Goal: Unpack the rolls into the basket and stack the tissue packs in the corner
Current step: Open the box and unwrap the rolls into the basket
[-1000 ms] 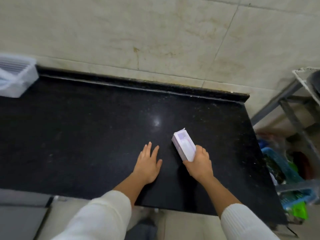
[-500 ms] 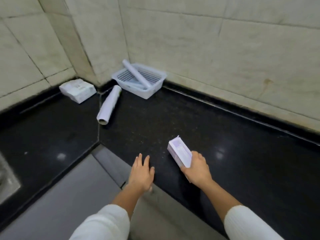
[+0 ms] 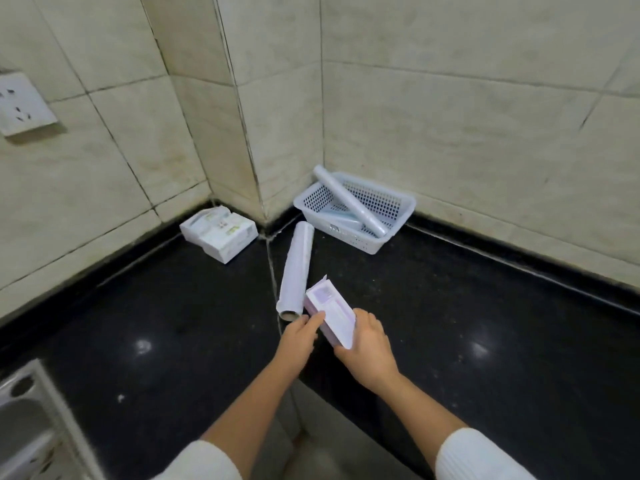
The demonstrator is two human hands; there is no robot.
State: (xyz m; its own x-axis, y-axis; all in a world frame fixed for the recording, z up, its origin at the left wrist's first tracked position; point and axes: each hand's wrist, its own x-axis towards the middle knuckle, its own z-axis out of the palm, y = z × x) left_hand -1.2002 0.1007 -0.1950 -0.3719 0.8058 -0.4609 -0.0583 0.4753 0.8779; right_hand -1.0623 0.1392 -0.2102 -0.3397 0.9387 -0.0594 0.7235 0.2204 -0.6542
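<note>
Purple-white box [image 3: 330, 311] held above black table [image 3: 450, 323]; right grip [image 3: 370, 348] clenched on near end, left grip [image 3: 300, 336] pinching its side, far flap open. Risk: contents sliding out if tilted. Loose roll [image 3: 295, 271] just beside, could get knocked. Basket [image 3: 401, 211] holds rolls; tissue packs [image 3: 219, 233] in corner. Path unobstructed.

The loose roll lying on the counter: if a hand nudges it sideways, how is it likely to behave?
The roll is a long cylinder lying flat on the smooth counter, so it would probably roll. Its hollow end suggests it is light. It looks stiff.
</note>
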